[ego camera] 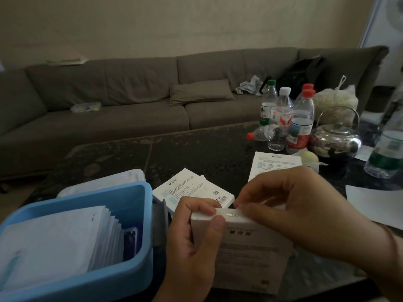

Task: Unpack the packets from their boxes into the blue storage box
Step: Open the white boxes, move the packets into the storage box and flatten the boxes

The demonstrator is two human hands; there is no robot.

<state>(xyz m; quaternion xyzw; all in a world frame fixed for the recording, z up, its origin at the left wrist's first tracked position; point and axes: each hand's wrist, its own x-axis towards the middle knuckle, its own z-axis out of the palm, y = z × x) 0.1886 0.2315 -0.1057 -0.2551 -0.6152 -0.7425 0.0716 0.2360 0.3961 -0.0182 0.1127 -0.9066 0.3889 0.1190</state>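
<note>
Sitting at dark table (196, 149): blue storage box (135, 253) near left, packets (54, 240) inside. White box (244, 251) gripped by left hand (192, 247); right hand (294, 210) pinching top flap. Risk: flap tears, packets spill beside bin.

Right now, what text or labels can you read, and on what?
None is legible.
White box held in both hands: print blurred.
Boxes on the table: small print, QR code and barcode, unreadable.
Bottles: labels too small.
Packets in blue storage box: marks unreadable.
</note>
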